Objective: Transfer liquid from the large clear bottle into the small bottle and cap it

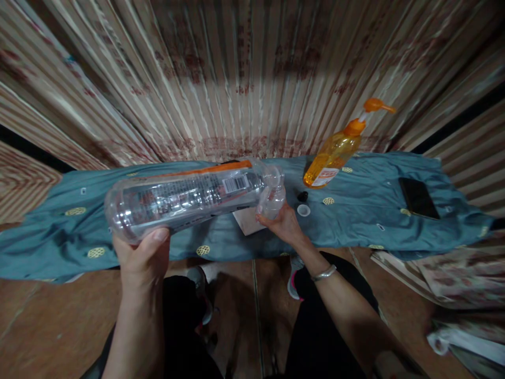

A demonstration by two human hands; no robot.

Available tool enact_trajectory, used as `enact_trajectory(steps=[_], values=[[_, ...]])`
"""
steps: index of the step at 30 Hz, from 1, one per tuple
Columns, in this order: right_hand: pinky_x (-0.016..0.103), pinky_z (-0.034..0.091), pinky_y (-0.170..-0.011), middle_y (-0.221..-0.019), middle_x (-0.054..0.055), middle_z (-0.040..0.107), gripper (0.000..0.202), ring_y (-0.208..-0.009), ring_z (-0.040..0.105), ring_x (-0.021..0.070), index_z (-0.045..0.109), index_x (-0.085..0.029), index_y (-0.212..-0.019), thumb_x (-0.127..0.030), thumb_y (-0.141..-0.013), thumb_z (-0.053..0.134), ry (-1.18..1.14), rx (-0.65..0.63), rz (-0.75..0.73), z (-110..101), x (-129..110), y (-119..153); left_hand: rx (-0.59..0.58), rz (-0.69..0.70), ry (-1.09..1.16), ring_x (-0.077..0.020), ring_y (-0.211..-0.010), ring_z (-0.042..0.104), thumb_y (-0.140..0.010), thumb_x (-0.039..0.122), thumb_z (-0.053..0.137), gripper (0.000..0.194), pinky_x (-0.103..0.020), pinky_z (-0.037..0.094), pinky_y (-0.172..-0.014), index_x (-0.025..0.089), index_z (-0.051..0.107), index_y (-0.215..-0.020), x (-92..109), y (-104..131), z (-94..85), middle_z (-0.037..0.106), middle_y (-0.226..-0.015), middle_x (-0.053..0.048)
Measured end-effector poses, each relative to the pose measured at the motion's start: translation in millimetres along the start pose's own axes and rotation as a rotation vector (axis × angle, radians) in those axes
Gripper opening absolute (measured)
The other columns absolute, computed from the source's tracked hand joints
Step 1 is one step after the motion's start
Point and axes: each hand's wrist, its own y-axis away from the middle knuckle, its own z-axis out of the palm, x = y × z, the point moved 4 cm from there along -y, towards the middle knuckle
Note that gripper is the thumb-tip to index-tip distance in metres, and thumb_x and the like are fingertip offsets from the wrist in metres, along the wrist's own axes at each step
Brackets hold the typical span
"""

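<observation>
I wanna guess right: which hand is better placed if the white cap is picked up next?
Probably the right hand: it's nearer the white cap, though busy holding the small bottle. The left hand is farther off, holding the big bottle.

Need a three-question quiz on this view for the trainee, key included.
1. What does the left hand hold?
2. True or false: the orange pump bottle is on the floor.
3. Fill in: the small clear container is in the ____ hand.

Key:
1. A large clear bottle, tipped nearly onto its side.
2. False; the orange pump bottle is on the blue-green cloth.
3. Right; the right hand holds it.
</observation>
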Motion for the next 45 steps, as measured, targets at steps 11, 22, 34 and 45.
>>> enact_trajectory(steps=[11, 22, 34, 45], values=[[0.056, 0.07, -0.1, -0.116, 0.014, 0.086, 0.072, -0.108, 0.085, 0.0407, 0.064, -0.02, -0.135, -0.033, -0.07, 0.092, 0.009, 0.001, 0.004, 0, 2, 0, -0.029, 0.001, -0.015, -0.0385, -0.116, 0.078, -0.037, 0.047, 0.109, 0.078, -0.055, 0.067, -0.104, 0.029, 0.085, -0.109, 1, 0, 1.0, 0.082, -0.102, -0.008], [0.057, 0.07, -0.099, -0.114, 0.013, 0.087, 0.068, -0.106, 0.085, 0.0403, 0.063, -0.021, -0.133, -0.034, -0.071, 0.089, 0.021, -0.021, 0.01, -1, -1, 0, -0.026, 0.002, -0.007, -0.0284, -0.089, 0.079, -0.039, 0.044, 0.11, 0.085, -0.049, 0.069, -0.098, 0.03, 0.083, -0.119, -1, 1, -1.8, 0.082, -0.098, -0.006], [0.053, 0.069, -0.102, -0.12, 0.012, 0.086, 0.07, -0.11, 0.085, 0.0381, 0.064, -0.023, -0.133, -0.031, -0.07, 0.093, 0.007, -0.013, 0.017, 0, -1, 0, -0.044, -0.004, -0.031, -0.0341, -0.103, 0.081, -0.04, 0.046, 0.11, 0.087, -0.054, 0.067, -0.103, 0.032, 0.083, -0.122, -1, 0, -4.1, 0.084, -0.103, -0.006], [0.051, 0.067, -0.105, -0.123, 0.012, 0.086, 0.07, -0.114, 0.084, 0.0364, 0.063, -0.023, -0.133, -0.03, -0.07, 0.092, 0.024, -0.017, 0.043, -1, -2, -1, -0.042, 0.001, -0.021, -0.0378, -0.106, 0.081, -0.038, 0.048, 0.11, 0.092, -0.059, 0.068, -0.1, 0.033, 0.081, -0.124, 5, 1, 7.0, 0.084, -0.11, -0.008]])
